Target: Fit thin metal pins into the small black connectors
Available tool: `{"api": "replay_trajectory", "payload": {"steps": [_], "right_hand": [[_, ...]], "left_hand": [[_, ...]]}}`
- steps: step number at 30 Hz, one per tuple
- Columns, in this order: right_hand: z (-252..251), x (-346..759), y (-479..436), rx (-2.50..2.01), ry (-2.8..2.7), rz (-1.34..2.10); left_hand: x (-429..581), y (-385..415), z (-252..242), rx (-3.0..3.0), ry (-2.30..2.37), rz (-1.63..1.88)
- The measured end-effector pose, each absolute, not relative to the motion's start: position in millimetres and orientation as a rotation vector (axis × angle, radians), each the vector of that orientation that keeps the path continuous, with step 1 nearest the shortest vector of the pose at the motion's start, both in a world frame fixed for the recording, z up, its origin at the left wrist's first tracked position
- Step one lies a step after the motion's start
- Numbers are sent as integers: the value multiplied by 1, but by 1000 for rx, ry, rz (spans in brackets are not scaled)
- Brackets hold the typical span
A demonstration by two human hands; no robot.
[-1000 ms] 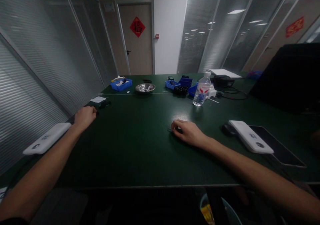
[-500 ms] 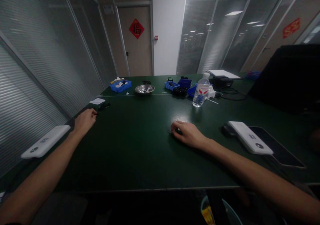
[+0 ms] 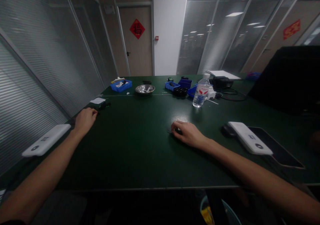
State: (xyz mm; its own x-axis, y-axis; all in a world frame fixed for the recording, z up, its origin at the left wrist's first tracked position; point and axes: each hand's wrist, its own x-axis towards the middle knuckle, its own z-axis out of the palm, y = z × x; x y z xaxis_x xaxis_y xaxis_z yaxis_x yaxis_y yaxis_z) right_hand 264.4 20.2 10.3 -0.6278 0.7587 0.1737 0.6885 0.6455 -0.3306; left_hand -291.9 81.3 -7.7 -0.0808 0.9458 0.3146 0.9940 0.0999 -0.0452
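My left hand rests near the table's left edge, its fingers curled together; whatever is in them, if anything, is hidden. Just beyond its fingertips lies a small black object, beside a white paper. Toward the middle of the green table, my right hand lies with thumb and fingers bent into a closed pinch. A thin, dark sliver shows at the fingertips, too small to name. The nearest larger thing to this hand is a clear water bottle, standing upright behind it.
A metal bowl and a blue basket stand at the back, both with small items inside. White power banks lie left and right, the right one by a black mouse and a phone-like slab. A dark monitor rises right.
My left hand has shifted very slightly, its fingers a little more drawn together. My right hand holds its place. The whole view has moved by a tiny amount.
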Motion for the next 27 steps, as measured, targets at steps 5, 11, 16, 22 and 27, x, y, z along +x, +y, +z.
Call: {"api": "replay_trajectory", "payload": {"steps": [5,11,16,22,27], "right_hand": [[8,264,21,-1155,-2569,326],[10,264,19,-1152,-2573,343],[12,263,18,-1151,-2569,350],[13,263,17,-1148,-2567,353],[11,264,18,-1149,-2568,346]], "left_hand": [[-291,83,-6,-1937,-2126,-261],[-290,82,-5,-1959,-2127,-254],[-287,81,-7,-1971,-2094,-257],[-284,83,-9,-1965,-2065,-242],[-292,84,-8,-1960,-2149,-312]]}}
